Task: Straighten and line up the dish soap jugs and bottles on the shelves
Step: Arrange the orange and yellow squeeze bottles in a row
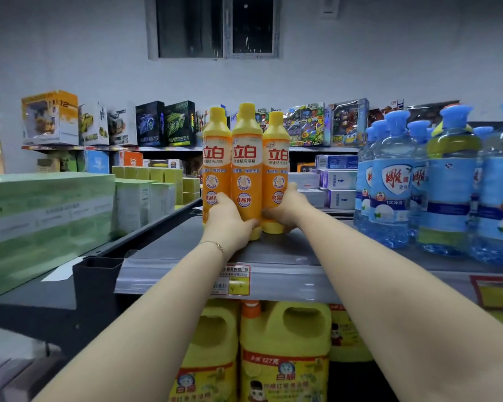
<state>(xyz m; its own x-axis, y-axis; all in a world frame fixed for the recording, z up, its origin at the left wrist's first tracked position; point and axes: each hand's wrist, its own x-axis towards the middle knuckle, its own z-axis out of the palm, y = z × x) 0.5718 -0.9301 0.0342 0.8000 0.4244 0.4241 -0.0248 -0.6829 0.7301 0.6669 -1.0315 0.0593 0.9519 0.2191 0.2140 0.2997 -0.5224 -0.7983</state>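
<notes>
Three orange-and-yellow dish soap bottles stand upright, side by side, on the grey top shelf: a left bottle, a middle bottle and a right bottle. My left hand wraps the base of the left and middle bottles. My right hand grips the lower part of the right bottle. On the shelf below stand yellow dish soap jugs with handles, partly hidden by my arms.
Blue-capped clear soap bottles crowd the right of the top shelf. Green boxes lie on the neighbouring shelf at left. A price tag hangs on the shelf's front rail. Toy boxes line the far wall.
</notes>
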